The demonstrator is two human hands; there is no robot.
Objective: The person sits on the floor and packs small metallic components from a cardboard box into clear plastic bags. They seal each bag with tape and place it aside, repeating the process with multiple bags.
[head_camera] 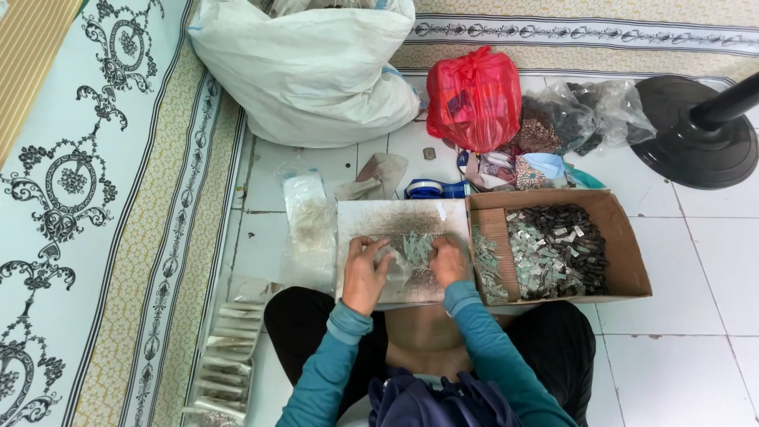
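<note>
Small pale-green flat pieces [417,247] are being sorted or bagged on a grey speckled board [395,217] laid across the lap. The left hand [365,273] is curled, fingers bent down onto what appears to be a small clear plastic bag [393,265], though the view is too coarse for certainty. The right hand [448,261] rests just beside it, fingers folded over the heap of pieces; whether any piece is pinched cannot be told. The step in hand is judged to be the gathering of pieces into the bag; the next move would call for the bag mouth to be held open while a small batch is slid in.

Touching the board's right edge, an open cardboard box [628,253] holds dark and silvery pieces. Filled packets [225,360] are lined up on the tiled floor by the left knee. A white sack [308,71], a red plastic bag [474,99] and a black fan base [696,134] stand beyond, well apart from the hands. Nothing blocks the board.
</note>
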